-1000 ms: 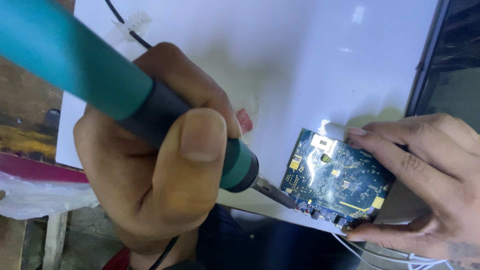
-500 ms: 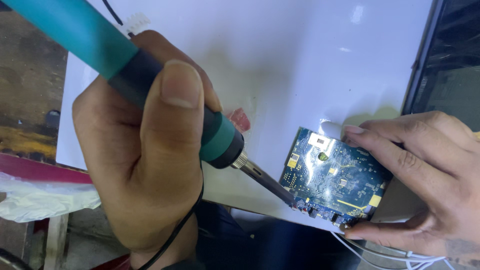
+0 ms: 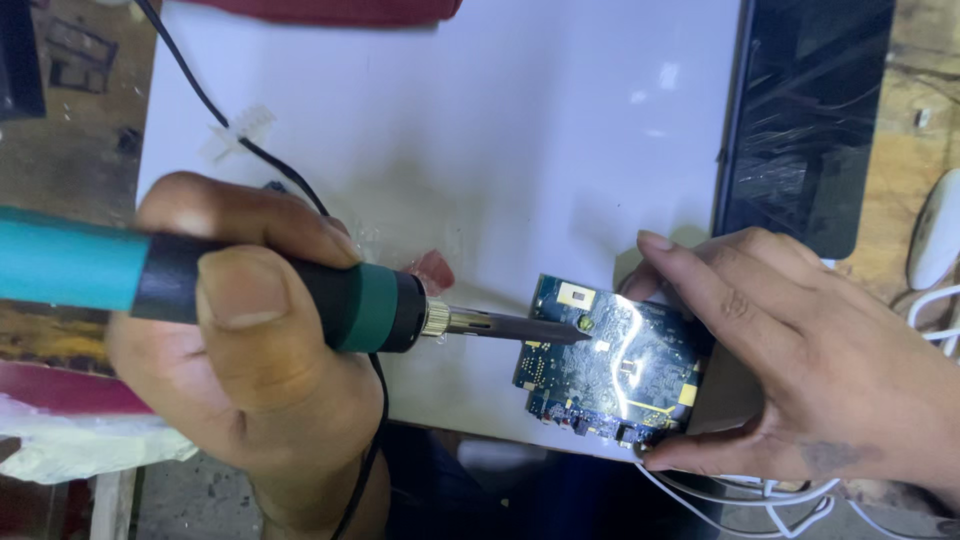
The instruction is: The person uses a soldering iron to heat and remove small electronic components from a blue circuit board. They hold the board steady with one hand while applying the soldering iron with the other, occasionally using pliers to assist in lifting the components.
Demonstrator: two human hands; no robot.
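Note:
My left hand (image 3: 240,350) grips a soldering iron (image 3: 300,295) with a teal and black handle. It lies level, its dark metal tip touching the upper left part of a small blue circuit board (image 3: 610,365). The board rests on a white sheet (image 3: 480,150) near its front edge. My right hand (image 3: 800,370) holds the board's right side, index finger along the top edge and thumb at the bottom edge. The board's right edge is hidden under that hand.
A black cord (image 3: 215,115) with a white connector crosses the sheet's upper left. A dark glossy panel (image 3: 800,110) lies at the right. White cables (image 3: 770,495) hang below the board. A red cloth (image 3: 320,10) sits at the top, crumpled plastic (image 3: 90,450) at lower left.
The soldering iron swung from a steep slant to level, and its tip moved right from beside the board onto the board's upper left. My right hand kept its hold.

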